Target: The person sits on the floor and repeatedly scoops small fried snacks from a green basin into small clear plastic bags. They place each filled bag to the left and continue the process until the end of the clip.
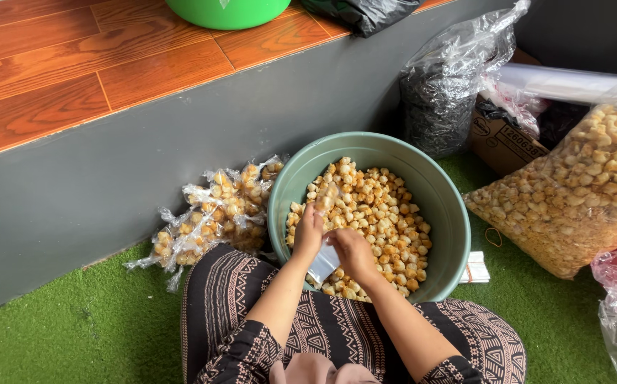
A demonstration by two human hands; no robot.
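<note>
I see both hands working over a green plastic basin [436, 206] that sits on the artificial grass [73, 334] just in front of my crossed legs in patterned trousers [322, 320]. The basin is heaped with golden fried snack pieces [379, 213]. My left hand [307, 233] is closed in a pinch on the upper edge of a small clear plastic bag [325, 257], and my right hand [351, 250] grips the same bag from the other side, fingers curled around it. The bag hangs between the two hands, right above the snack pieces at the near side of the basin; I cannot tell how much it holds.

To the left of the basin, touching its wall, lies a pile of small filled snack packets [212, 213] against the grey step [109, 171]. To the right, a large clear sack of the same snack [578, 199] leans on the grass, with a cardboard box [500, 142] and a dark plastic bag [443, 92] behind it. A small white bundle [475, 269] lies just beside the basin on the right. A bright green tub [230, 11] stands on the wooden floor [59, 64] above the step.
</note>
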